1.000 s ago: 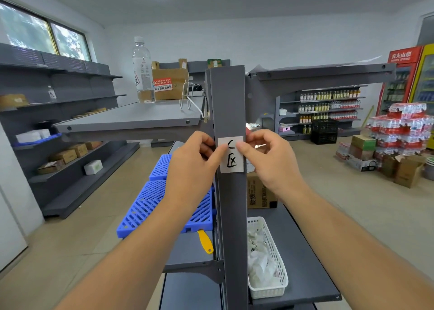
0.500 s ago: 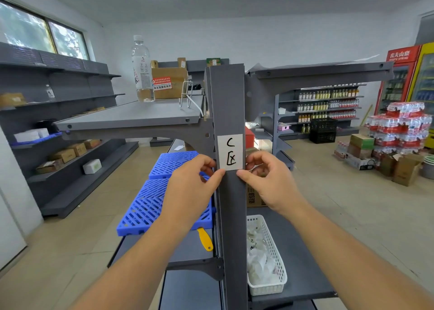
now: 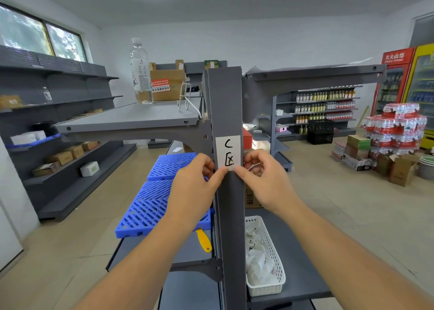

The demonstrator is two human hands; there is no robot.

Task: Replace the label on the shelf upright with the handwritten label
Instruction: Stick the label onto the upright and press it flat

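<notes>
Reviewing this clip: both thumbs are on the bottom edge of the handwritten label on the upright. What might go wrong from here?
1. The left hand and right hand press only the lower corners of the handwritten label; its upper part may be poorly stuck and could lift.
2. Thumbs sliding across the marker strokes might smear them.
3. The label nearly spans the shelf upright; a sideways nudge could push an edge past the face, where it may peel.

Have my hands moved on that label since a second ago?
Yes. Both the left hand and right hand slid down the label, from its top edge to its bottom corners, against the upright.
</notes>
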